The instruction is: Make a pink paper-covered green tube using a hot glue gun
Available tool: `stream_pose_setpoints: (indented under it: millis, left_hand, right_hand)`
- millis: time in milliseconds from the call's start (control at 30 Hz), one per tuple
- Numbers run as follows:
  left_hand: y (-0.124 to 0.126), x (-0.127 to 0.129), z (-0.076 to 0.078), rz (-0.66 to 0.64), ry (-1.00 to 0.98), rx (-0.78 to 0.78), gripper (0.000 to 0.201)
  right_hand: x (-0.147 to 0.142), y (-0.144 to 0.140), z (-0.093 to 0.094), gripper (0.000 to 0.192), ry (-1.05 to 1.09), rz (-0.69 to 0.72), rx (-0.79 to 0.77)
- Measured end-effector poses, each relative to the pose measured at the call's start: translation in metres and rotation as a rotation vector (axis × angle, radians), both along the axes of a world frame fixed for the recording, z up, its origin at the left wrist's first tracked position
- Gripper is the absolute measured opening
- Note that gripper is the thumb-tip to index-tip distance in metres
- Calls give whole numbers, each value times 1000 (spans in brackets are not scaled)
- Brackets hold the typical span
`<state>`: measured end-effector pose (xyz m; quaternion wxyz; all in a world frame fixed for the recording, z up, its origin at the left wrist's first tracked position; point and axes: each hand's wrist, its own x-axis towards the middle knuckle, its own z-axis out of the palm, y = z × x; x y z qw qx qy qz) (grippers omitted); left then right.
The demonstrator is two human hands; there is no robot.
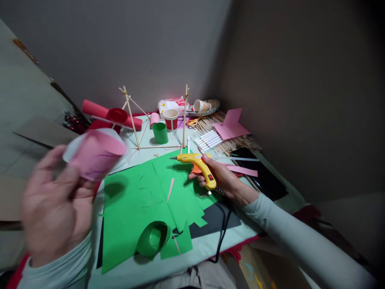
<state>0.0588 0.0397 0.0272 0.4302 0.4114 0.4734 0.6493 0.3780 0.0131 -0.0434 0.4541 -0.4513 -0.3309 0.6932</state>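
Note:
My left hand (60,200) is raised at the left with its fingers closed around a pink paper cup (99,154), slightly blurred, with a white round piece at its far side. At the right, my right hand (218,172) grips a yellow glue gun (195,160) with an orange trigger, its nozzle aimed left above green paper sheets (129,216). A black cord hangs from the gun's handle. A green paper cup (153,239) lies on the sheets near the front, and a thin pink paper strip (170,189) rests on them.
Stick frames (132,116) stand at the back beside a green paper tube (160,133) and a red-and-white cup (171,119). Markers (208,140), folded pink paper (231,125) and many loose sticks lie back right. Red paper rolls (96,108) sit back left.

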Motion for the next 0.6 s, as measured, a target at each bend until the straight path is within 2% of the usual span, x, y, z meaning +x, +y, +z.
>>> stream_pose_setpoints:
  millis: [33, 67, 100, 200, 367, 467, 500, 600]
  left_hand:
    - [-6, 13, 3, -6, -64, -24, 45]
    - [-12, 26, 6, -129, -99, -143, 45]
    - [-17, 36, 8, -188, -108, -182, 50]
    - [-26, 52, 9, -321, -109, -253, 56]
    - [-29, 56, 7, -397, -167, -305, 52]
    - [-30, 60, 6, -430, -134, -346, 52]
    - [-30, 61, 5, -448, -105, -357, 50]
    - [-30, 62, 1, -512, -36, -364, 46]
  right_hand:
    - [0, 1, 1, 41, -44, 30, 9]
    - [0, 1, 2, 40, -91, 63, 20]
    - [1, 1, 3, 39, -142, 97, 34]
    - [11, -3, 10, 42, -334, 151, 92]
    - [32, -14, 34, 48, -803, 61, 250]
    - [28, -18, 53, 29, -975, -11, 365]
    - [23, -19, 58, 24, -1001, -19, 441]
    - [5, -16, 62, 25, -973, 25, 845]
